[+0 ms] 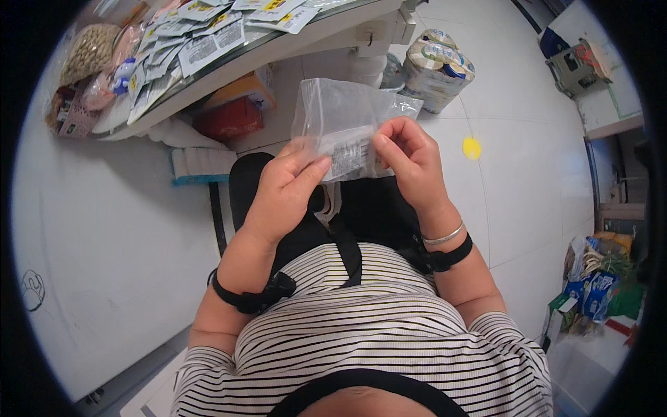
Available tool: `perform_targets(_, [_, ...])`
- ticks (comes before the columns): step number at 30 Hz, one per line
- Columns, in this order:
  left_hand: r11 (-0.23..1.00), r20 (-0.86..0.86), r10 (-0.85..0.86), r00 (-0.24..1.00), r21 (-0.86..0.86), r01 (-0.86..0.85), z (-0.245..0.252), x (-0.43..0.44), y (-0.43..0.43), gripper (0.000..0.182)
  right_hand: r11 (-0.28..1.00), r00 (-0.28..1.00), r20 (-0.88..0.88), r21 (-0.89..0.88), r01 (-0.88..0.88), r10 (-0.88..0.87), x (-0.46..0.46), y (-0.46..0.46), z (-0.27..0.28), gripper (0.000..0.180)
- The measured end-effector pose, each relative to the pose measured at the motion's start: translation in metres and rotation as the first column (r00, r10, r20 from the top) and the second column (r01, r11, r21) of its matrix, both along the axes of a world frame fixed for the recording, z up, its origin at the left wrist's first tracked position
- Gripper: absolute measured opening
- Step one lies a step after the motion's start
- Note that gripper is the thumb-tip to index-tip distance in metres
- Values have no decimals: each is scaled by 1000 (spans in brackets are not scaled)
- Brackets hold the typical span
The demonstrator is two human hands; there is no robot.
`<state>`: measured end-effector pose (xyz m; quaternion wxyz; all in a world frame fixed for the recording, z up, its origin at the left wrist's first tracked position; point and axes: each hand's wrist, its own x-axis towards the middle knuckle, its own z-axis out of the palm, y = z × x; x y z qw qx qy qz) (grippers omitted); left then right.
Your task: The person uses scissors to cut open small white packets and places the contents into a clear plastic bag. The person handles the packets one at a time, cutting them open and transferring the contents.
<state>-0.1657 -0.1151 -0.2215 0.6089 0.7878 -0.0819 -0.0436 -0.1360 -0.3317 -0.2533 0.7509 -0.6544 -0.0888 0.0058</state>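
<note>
Above my lap, both hands hold a clear plastic zip bag (333,104). Inside it, or right behind its film, is a white sachet (349,156) printed with dark writing. My left hand (292,182) grips the bag's left side, thumb on the front and fingers partly hidden behind the film. My right hand (411,161) pinches the right side between thumb and fingers. A shiny corner of clear plastic (409,107) sticks out above the right hand. At the upper left, many similar flat sachets (213,44) lie heaped on a glass-topped table (260,49).
Under the table are a red bag or box (229,120), an orange box (245,91) and a white tissue pack (203,161). Shrink-wrapped cans (437,70) stand on the tiled floor (521,198) ahead. A yellow round sticker (471,148) marks the floor. Assorted groceries (594,281) sit at the right.
</note>
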Motion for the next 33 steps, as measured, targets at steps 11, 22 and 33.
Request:
perform_targets(11, [994,-44,-23,999,107,27,-5,4,7,25,998,1000,16,-52,-23,24,0,0,-3,9])
perform_targets(22, [969,365,54,929,204,-136,17,0,6,17,996,997,66,-77,-36,41,-3,2,3,9])
perform_targets(33, [934,509,-189,840,357,-6,20,-4,5,32,911,848,527,-372,176,51,7,-22,35,54])
